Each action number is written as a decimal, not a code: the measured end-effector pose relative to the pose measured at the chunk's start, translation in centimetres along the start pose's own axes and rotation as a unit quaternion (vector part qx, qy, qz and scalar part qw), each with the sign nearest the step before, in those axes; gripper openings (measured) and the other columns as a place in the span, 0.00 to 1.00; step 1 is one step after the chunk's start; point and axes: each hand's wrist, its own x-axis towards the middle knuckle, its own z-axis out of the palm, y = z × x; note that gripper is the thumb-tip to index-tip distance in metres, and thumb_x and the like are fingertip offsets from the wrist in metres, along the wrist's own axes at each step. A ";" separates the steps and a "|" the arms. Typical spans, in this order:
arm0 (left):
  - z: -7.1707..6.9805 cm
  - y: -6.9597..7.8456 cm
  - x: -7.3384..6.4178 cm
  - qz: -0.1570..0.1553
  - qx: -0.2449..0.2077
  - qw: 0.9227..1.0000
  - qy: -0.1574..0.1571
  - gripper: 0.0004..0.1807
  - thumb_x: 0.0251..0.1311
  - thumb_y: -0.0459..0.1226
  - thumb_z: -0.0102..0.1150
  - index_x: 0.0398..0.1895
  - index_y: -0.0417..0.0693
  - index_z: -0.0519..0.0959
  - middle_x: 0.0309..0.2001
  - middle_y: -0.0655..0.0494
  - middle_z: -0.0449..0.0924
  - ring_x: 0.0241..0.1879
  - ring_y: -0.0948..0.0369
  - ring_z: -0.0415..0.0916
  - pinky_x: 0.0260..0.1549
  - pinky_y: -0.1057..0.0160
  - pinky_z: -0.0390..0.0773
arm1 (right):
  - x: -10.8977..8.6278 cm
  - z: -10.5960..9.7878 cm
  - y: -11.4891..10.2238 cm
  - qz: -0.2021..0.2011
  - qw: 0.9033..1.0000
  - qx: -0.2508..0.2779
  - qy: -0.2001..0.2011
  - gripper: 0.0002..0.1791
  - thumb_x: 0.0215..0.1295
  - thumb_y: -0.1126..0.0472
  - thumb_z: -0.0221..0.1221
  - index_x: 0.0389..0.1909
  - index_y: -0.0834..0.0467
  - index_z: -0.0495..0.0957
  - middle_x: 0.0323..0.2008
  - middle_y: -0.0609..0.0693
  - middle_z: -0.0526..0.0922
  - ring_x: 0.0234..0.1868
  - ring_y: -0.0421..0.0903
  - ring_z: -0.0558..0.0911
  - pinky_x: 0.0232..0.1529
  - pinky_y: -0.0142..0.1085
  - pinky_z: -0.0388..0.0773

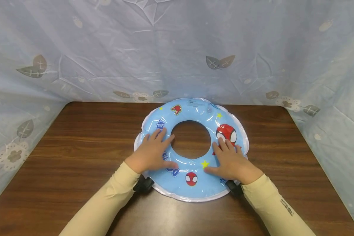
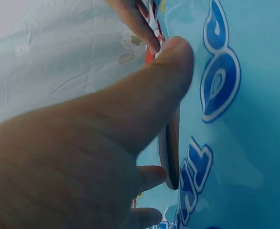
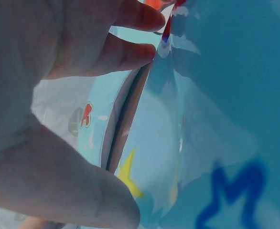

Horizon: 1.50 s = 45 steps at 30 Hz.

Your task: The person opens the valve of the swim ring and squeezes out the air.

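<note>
A light blue inflatable swim ring (image 1: 191, 193) with a pale seam edge lies flat on the brown table, printed with red masked faces, yellow stars and blue letters. My left hand (image 1: 153, 152) rests on its left side with fingers spread across the lettering. On the right side my right hand (image 1: 231, 160) presses with spread fingers, its thumb beside a yellow star (image 1: 205, 164). The left wrist view shows my left thumb (image 2: 173, 62) against the ring's blue surface (image 2: 254, 143). From the right wrist, fingertips (image 3: 145, 55) touch the vinyl.
The wood-grain table (image 1: 76, 147) extends on both sides of the ring. A pale curtain (image 1: 177, 49) with leaf and flower prints hangs behind and along both sides. Dark wrist mounts (image 1: 143, 184) sit at the ring's near edge.
</note>
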 end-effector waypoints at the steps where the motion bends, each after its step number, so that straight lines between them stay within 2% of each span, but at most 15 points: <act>1: -0.1 0.0 -0.1 -0.002 0.000 1.000 0.002 0.59 0.51 0.70 0.68 0.81 0.49 0.62 0.81 0.37 0.49 0.80 0.37 0.44 0.72 0.28 0.48 | 0.0 -0.1 0.0 0.001 1.000 0.000 0.000 0.58 0.58 0.33 0.67 0.78 0.66 0.58 0.79 0.70 0.54 0.77 0.74 0.53 0.70 0.75 0.49; 7: -0.3 -0.2 -0.1 -0.018 -0.002 1.000 -0.008 0.60 0.49 0.69 0.71 0.81 0.51 0.62 0.82 0.36 0.48 0.81 0.36 0.41 0.71 0.25 0.43 | 0.0 -0.1 0.1 0.005 1.000 -0.003 -0.004 0.58 0.58 0.33 0.66 0.79 0.66 0.58 0.79 0.70 0.53 0.78 0.74 0.52 0.71 0.75 0.48; 18: 0.3 -0.3 0.3 -0.037 -0.009 0.999 -0.032 0.61 0.49 0.67 0.72 0.82 0.50 0.58 0.83 0.37 0.42 0.81 0.36 0.36 0.72 0.26 0.44 | 0.3 0.4 0.3 0.008 1.000 0.008 -0.012 0.57 0.58 0.35 0.68 0.79 0.66 0.58 0.78 0.70 0.55 0.77 0.75 0.53 0.69 0.76 0.51; 29: 0.2 0.3 0.2 -0.043 -0.008 0.998 -0.037 0.58 0.51 0.65 0.72 0.81 0.50 0.61 0.82 0.36 0.43 0.81 0.36 0.39 0.70 0.25 0.47 | 0.3 0.4 0.2 0.008 1.000 0.009 -0.014 0.57 0.59 0.35 0.68 0.78 0.66 0.58 0.78 0.71 0.54 0.77 0.75 0.53 0.68 0.76 0.51; 37: 0.4 0.4 0.1 -0.056 -0.017 0.997 -0.049 0.58 0.52 0.66 0.71 0.82 0.52 0.59 0.83 0.38 0.44 0.81 0.38 0.39 0.69 0.24 0.48 | 0.2 0.4 0.1 0.009 1.000 0.002 -0.006 0.57 0.58 0.35 0.68 0.79 0.66 0.58 0.79 0.70 0.53 0.77 0.74 0.53 0.70 0.75 0.49; 45: 0.4 0.4 0.2 -0.055 -0.009 0.997 -0.052 0.58 0.53 0.67 0.70 0.82 0.51 0.59 0.82 0.38 0.45 0.81 0.38 0.41 0.68 0.23 0.50 | 0.2 0.3 0.1 0.003 1.000 -0.001 -0.007 0.56 0.59 0.35 0.67 0.78 0.66 0.59 0.78 0.70 0.55 0.77 0.74 0.54 0.69 0.76 0.49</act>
